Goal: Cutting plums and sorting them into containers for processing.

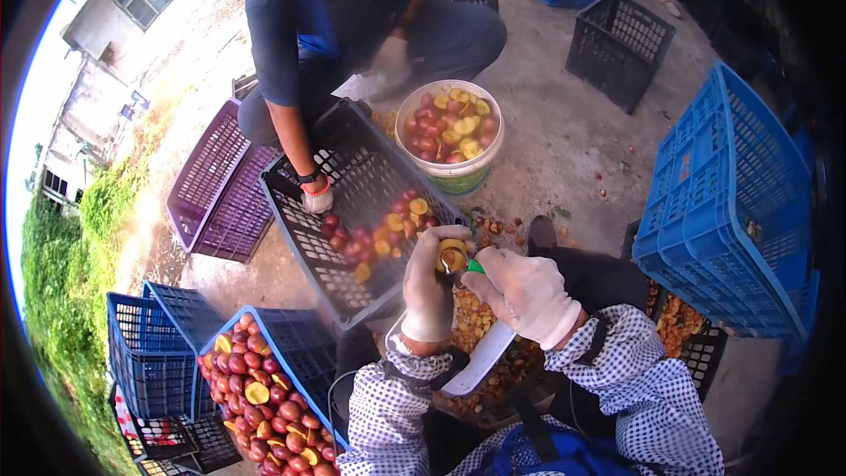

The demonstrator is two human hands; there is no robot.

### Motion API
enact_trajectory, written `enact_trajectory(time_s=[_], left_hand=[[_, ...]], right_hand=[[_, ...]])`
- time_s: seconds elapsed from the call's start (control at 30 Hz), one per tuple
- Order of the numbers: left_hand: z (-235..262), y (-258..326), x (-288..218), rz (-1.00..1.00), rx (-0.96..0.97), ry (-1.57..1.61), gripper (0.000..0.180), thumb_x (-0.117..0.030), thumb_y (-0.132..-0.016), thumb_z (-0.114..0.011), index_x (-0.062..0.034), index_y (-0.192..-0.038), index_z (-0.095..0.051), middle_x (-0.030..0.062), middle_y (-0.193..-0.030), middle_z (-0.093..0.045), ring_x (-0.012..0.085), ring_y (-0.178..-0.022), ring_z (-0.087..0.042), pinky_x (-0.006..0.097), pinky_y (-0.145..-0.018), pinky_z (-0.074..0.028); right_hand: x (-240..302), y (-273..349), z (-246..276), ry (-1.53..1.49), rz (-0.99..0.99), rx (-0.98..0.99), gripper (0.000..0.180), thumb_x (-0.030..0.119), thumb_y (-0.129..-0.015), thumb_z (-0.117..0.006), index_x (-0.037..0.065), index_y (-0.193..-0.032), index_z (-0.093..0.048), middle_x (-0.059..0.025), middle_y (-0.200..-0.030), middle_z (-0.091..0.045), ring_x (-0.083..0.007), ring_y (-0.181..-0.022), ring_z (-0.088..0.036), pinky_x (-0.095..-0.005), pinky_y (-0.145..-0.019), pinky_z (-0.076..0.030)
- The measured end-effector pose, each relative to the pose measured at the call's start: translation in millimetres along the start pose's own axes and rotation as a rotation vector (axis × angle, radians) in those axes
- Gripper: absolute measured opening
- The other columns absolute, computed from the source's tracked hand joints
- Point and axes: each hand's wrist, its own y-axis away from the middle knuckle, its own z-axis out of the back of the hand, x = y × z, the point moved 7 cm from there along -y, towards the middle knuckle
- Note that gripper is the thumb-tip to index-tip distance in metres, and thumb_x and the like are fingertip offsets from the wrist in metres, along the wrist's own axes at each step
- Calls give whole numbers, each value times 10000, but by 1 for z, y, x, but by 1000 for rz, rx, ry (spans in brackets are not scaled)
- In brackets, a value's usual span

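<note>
While the left hand (428,293) is closed on a cut fruit (454,256), its yellow face bared near the fingertips, the right hand (527,295) is clamped on a green-handled tool (475,267) right beside it; exact contact is too small to tell. The fruit should be light, its rind fairly firm, its flesh soft and perhaps slippery, so the rind's sides look the best hold, gripped without crushing. Beyond, a black crate (348,191) and a bucket (455,177) hold more.
</note>
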Motion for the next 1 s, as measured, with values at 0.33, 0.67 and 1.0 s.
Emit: enact_trajectory(time_s=[0.33,0.67,1.0], left_hand=[[15,0,11,9,-58,-215,404,-243,-1043,-306,8,-957,-611,89,-877,-608,163,-788,-571,277,-743,-446],[22,1,22,100,-16,-163,372,-223,-1026,-398,19,-819,-591,73,-765,-617,141,-612,-527,268,-579,-415],[15,-1,-2,-287,44,-587,503,-392,-1062,-326,-29,-897,-633,43,-829,-649,114,-611,-551,244,-577,-427]], right_hand=[[5,2,-16,137,-46,25,241,279,-910,-667,67,-875,-559,-149,-717,-627,-359,-637,-652,-442,-523,-507],[-19,6,-36,-130,-131,295,370,430,-948,-561,65,-963,-618,-127,-734,-664,-294,-636,-683,-423,-534,-529],[-24,16,-54,-1106,-657,566,459,480,-988,-529,37,-930,-635,36,-562,-396,-55,-440,-361,-254,-398,-306]])
